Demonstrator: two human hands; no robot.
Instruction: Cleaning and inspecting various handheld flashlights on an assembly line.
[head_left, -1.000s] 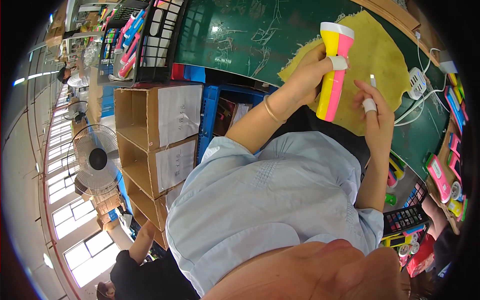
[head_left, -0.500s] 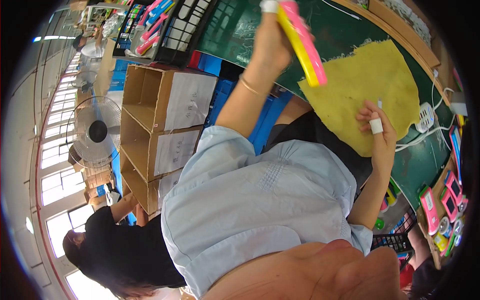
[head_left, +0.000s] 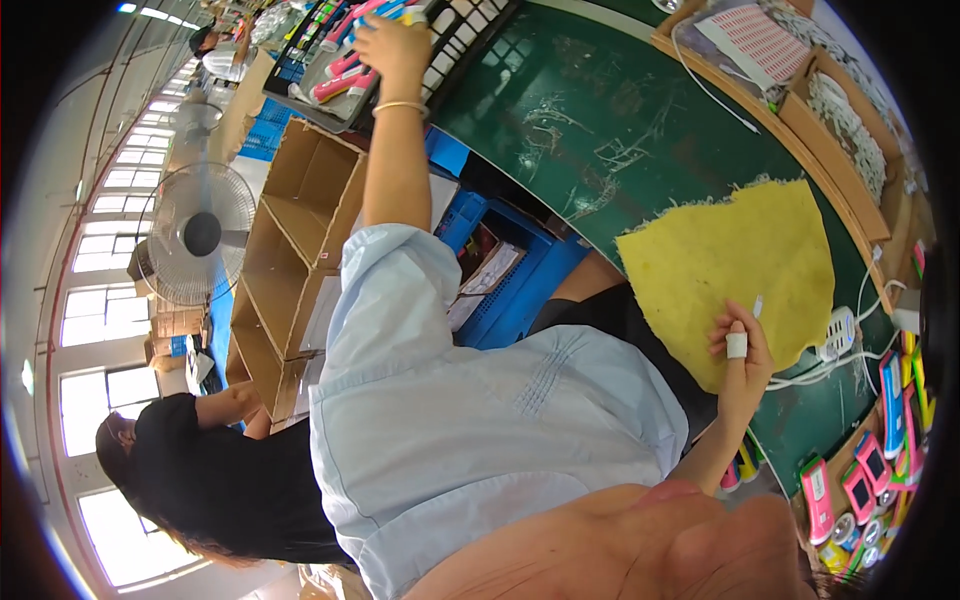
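Observation:
My left hand [head_left: 395, 50] reaches over the black crate [head_left: 462, 42] at the upper left, its fingers spread apart above several pink and blue plastic cases [head_left: 345, 85]. A small yellow and white bit shows beside its fingertips; I cannot tell what it belongs to. My right hand [head_left: 742, 352] rests at the lower edge of a yellow cloth [head_left: 735, 255] with frayed edges. Its fingers are curled in and a white wrap circles the thumb. Next to those fingers a small white tip [head_left: 758, 306] sticks up; whatever it belongs to is hidden.
A green table [head_left: 540, 110] lies ahead, with a white power strip [head_left: 838, 333] and cables at right. Pink handheld devices [head_left: 818, 500] crowd the lower right. Cardboard compartments [head_left: 300, 220], a fan [head_left: 202, 235] and a person in black [head_left: 230, 480] are at left. Blue crates [head_left: 520, 290] sit below the table.
My left hand has swung left from above the table to the black crate. The pink and yellow case it held is no longer plainly visible. My right hand stays by the cloth.

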